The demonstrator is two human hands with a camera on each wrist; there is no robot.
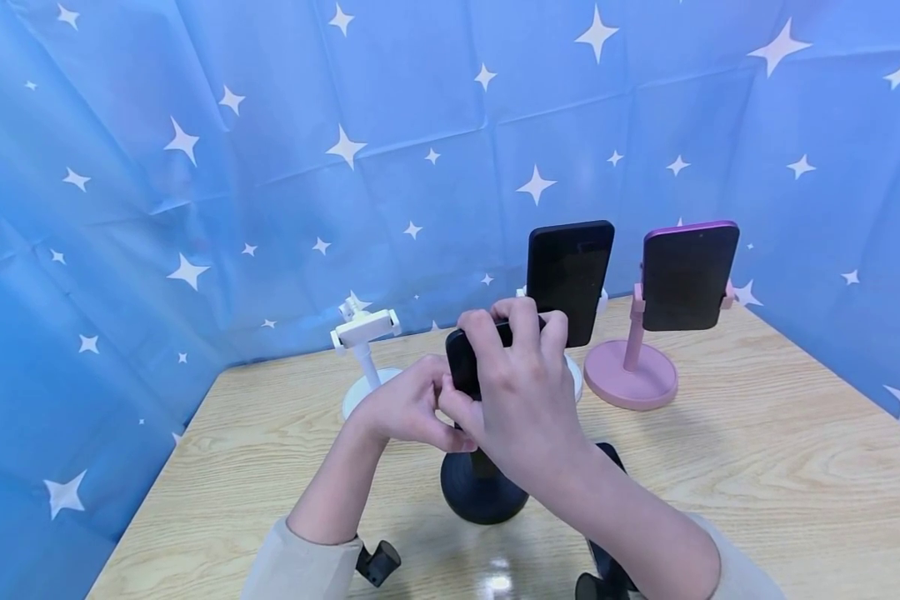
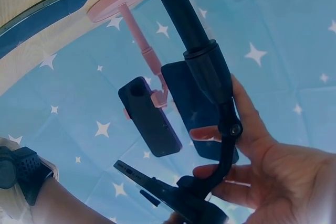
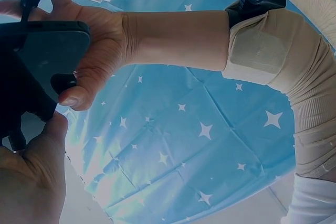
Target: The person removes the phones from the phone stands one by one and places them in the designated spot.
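A black phone stand with a round base stands on the table in front of me. At its top is a dark phone, which my right hand grips from above with fingers over its upper edge. My left hand holds the stand's head from the left, thumb toward me. In the left wrist view its fingers wrap about the jointed neck, and the phone lies tilted against the holder. The right wrist view shows the phone's flat face with a black clamp tip at its edge.
Behind are a white stand without a phone, a black phone on another white stand, and a purple-edged phone on a pink stand. Another phone lies on the table, partly under my right forearm. A blue starred curtain hangs behind.
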